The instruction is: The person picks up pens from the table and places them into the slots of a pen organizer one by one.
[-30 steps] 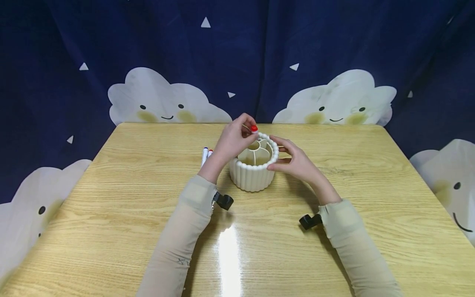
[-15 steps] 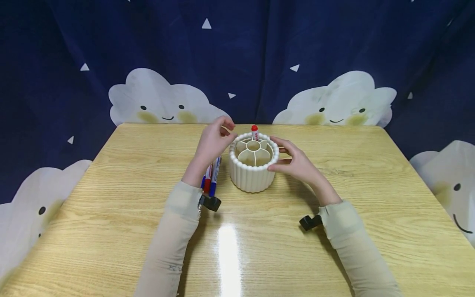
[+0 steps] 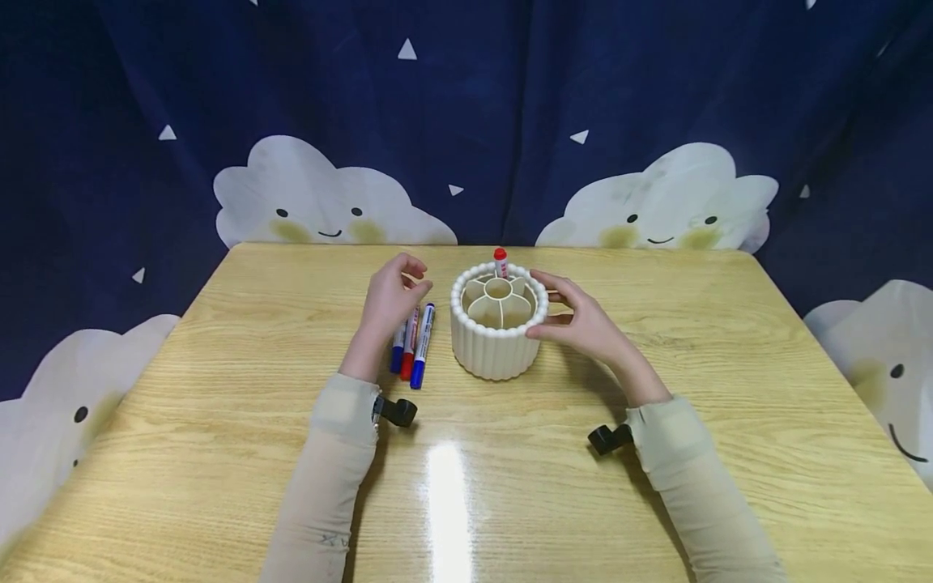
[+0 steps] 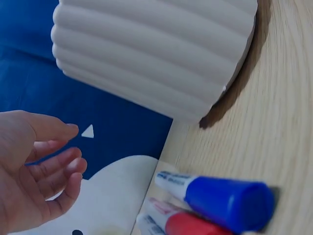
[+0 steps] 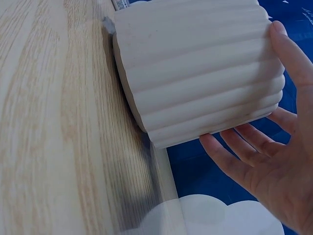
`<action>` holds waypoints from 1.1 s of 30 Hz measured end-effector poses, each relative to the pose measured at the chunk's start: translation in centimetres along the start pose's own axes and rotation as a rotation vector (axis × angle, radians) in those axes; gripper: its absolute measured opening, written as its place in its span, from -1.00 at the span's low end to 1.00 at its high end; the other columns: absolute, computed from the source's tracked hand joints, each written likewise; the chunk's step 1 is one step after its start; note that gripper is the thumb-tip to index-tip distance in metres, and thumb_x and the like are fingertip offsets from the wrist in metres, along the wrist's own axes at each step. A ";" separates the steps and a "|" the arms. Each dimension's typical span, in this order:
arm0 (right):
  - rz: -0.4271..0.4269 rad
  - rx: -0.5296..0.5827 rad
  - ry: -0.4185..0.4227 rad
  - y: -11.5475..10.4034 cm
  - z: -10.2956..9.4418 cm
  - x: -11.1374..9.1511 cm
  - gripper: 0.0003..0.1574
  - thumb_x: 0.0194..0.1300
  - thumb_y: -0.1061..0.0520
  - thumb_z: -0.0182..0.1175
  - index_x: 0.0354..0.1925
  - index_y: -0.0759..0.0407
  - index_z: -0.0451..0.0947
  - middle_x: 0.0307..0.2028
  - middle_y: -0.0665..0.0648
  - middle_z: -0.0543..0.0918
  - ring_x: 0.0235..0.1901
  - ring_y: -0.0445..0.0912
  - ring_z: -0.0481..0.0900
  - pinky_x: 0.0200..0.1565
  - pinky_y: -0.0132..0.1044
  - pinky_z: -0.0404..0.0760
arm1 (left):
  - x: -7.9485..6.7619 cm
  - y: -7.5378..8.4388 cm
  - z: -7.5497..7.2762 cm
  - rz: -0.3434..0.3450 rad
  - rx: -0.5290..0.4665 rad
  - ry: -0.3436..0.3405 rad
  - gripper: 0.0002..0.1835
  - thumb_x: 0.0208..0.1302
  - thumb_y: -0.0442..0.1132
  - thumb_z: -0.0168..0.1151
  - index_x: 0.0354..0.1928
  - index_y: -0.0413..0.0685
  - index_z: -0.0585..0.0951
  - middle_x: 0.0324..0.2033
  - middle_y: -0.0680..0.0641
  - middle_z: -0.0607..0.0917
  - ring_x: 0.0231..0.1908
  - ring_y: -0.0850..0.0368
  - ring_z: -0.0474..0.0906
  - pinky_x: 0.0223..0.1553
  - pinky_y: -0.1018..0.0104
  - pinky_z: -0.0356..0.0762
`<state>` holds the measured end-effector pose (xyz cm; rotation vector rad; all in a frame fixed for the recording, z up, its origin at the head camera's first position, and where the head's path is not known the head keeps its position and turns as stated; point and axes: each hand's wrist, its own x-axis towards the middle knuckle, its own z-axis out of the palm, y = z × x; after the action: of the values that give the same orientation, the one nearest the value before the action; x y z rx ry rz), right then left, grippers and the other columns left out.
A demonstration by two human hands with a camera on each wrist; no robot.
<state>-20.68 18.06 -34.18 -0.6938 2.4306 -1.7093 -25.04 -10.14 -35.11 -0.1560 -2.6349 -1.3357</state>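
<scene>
A white ribbed pen holder (image 3: 496, 356) with a beaded rim and several compartments stands upright on the table. One marker with a red cap end (image 3: 500, 263) stands in a rear compartment. My right hand (image 3: 583, 320) grips the holder's right side, thumb near the front and fingers behind, as the right wrist view (image 5: 274, 152) also has it. My left hand (image 3: 394, 300) hovers left of the holder, fingers loosely bent, holding nothing. Below it lie three markers: a blue-capped one (image 3: 422, 348), a red-capped one (image 3: 408, 356) and another blue one (image 3: 397, 356), partly hidden by the hand.
The wooden table (image 3: 525, 486) carries a bright light reflection near its front. A dark blue curtain (image 3: 466, 105) with printed white clouds (image 3: 328, 194) hangs behind the table. Black wrist cameras (image 3: 399, 412) are strapped to both wrists.
My left hand has let go of the red-ended marker, which now stands in the holder, and moved left and down above the lying markers. My right hand stays on the holder.
</scene>
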 end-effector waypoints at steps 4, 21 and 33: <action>0.005 -0.005 -0.006 0.0 0.1 0.0 0.01 -0.06 0.27 0.38 0.32 0.18 0.13 0.23 0.17 0.27 0.11 0.04 0.33 0.00 -0.14 0.53 | -0.1 -0.9 -0.4 -0.046 0.025 -0.001 -0.73 0.14 -0.26 0.20 -0.12 -0.18 0.50 -0.20 -0.15 0.58 -0.28 0.00 0.48 -0.26 0.23 0.45; 0.005 0.001 -0.008 0.0 0.0 -0.1 0.01 -0.05 0.28 0.37 0.32 0.19 0.12 0.22 0.19 0.26 0.10 0.05 0.33 0.01 -0.01 0.50 | -0.2 -3.7 -0.2 -0.193 0.237 -0.170 -0.60 0.17 -0.24 0.16 0.02 -0.29 0.43 -0.18 -0.24 0.56 -0.26 -0.05 0.48 -0.27 0.20 0.48; 0.003 0.006 -0.008 -0.2 0.0 -0.1 0.00 -0.05 0.29 0.37 0.32 0.19 0.12 0.23 0.19 0.26 0.10 0.04 0.33 0.01 -0.04 0.51 | -0.2 -4.1 0.1 -0.207 0.352 -0.191 -0.55 0.17 -0.21 0.17 0.07 -0.27 0.40 -0.20 -0.23 0.59 -0.28 -0.03 0.50 -0.28 0.20 0.51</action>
<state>-20.51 18.08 -34.05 -0.6948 2.4190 -1.7092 -25.62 -12.50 -38.43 0.0425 -3.0690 -0.9230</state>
